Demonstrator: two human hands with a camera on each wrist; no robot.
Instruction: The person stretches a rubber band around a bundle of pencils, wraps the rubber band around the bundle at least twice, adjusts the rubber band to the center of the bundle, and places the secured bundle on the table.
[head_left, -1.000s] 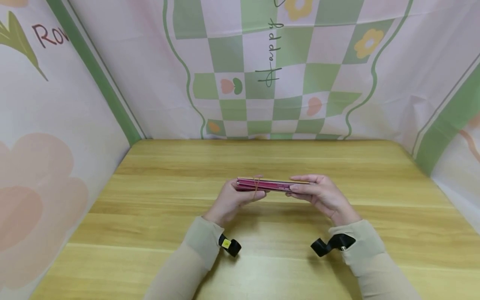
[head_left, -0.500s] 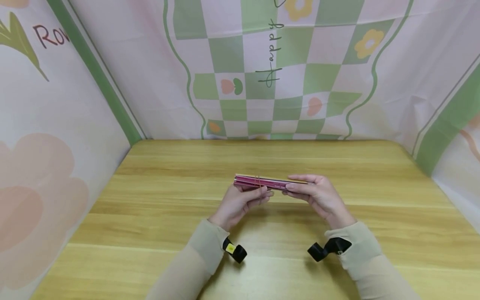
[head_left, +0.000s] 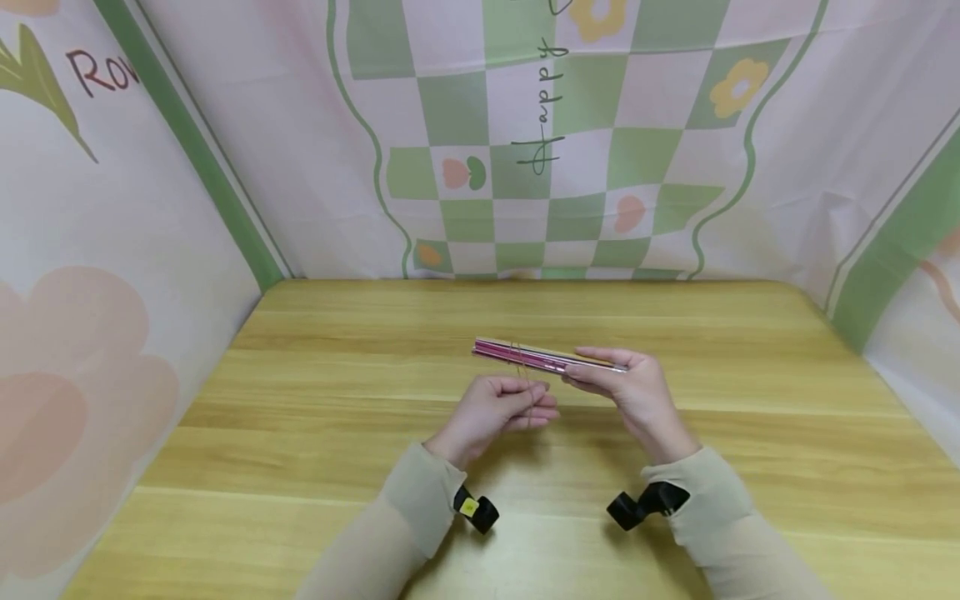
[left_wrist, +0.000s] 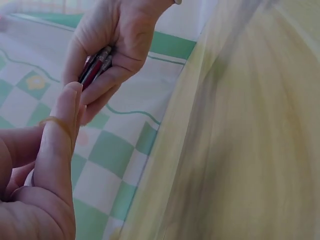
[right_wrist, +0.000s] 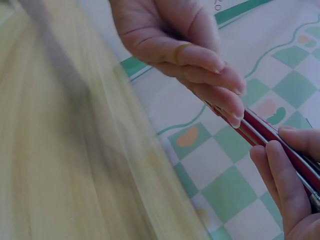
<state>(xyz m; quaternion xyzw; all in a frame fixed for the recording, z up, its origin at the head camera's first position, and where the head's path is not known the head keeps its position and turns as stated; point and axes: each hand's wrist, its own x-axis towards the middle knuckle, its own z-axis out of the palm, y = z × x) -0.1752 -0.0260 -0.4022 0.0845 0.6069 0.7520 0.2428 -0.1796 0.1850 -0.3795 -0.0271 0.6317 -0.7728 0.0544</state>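
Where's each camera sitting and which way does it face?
Head: on the head, facing forward and down at the table; left hand, right hand and sleeves show.
Left wrist: on that wrist, facing past its hand toward the bundle; both hands show.
Right wrist: on that wrist, facing past its hand toward the bundle; both hands show.
Both wrist views share table and backdrop.

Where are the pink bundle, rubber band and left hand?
Pink bundle (head_left: 542, 360), head view, midway along its side.
Rubber band (left_wrist: 56, 120), left wrist view, stretch across a finger.
Left hand (head_left: 495, 408), head view, middle.
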